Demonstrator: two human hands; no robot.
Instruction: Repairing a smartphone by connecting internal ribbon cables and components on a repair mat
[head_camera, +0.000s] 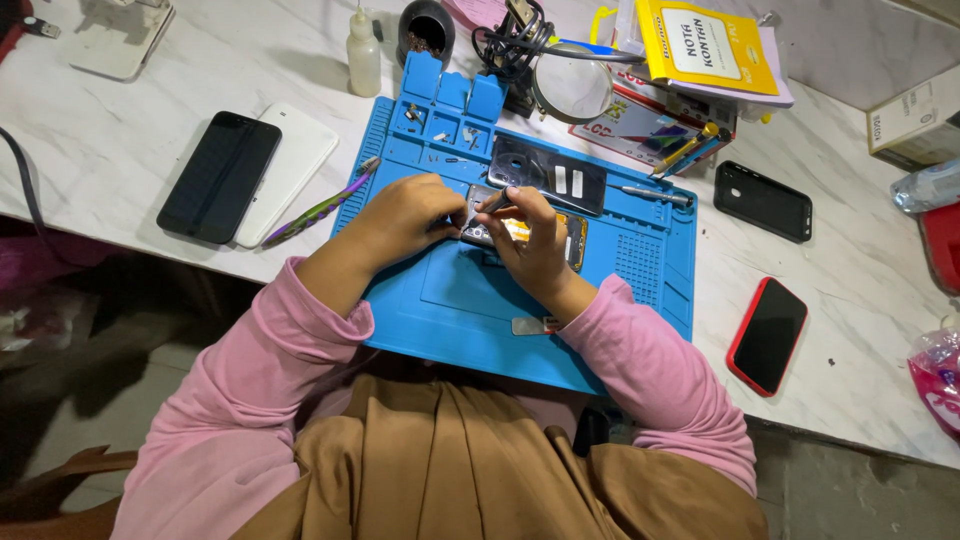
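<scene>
On a blue work mat (470, 310) spread over a pale marble table (150, 140), a person in pink sleeves bends over an opened phone (520, 231). Both hands cover most of it; only a strip of its exposed insides, with a yellowish patch, shows between and just beyond the fingers. The left hand (405, 215) rests curled on the phone's left end, fingers pressed down to hold it, though how much of the phone they grasp is hidden under the knuckles. The right hand (535, 245) pinches a thin dark tool (492, 202) between thumb and fingertips, its tip angled down toward the phone's upper edge; the tip itself is too small to make out.

Just behind the hands lies a dark back cover (548, 172), flat on the mat. A screwdriver (655, 193) lies to its right. Tiny parts sit in the mat's upper compartments, too small to identify. A purple-green tool (318, 210) lies at the mat's left edge. Off the mat to the left, a black phone (220, 176) overlaps a white phone (290, 170). To the right lie a black case (763, 201) and a red-edged phone (767, 335). A magnifier (572, 88) stands behind the mat, partly hidden by cables.
</scene>
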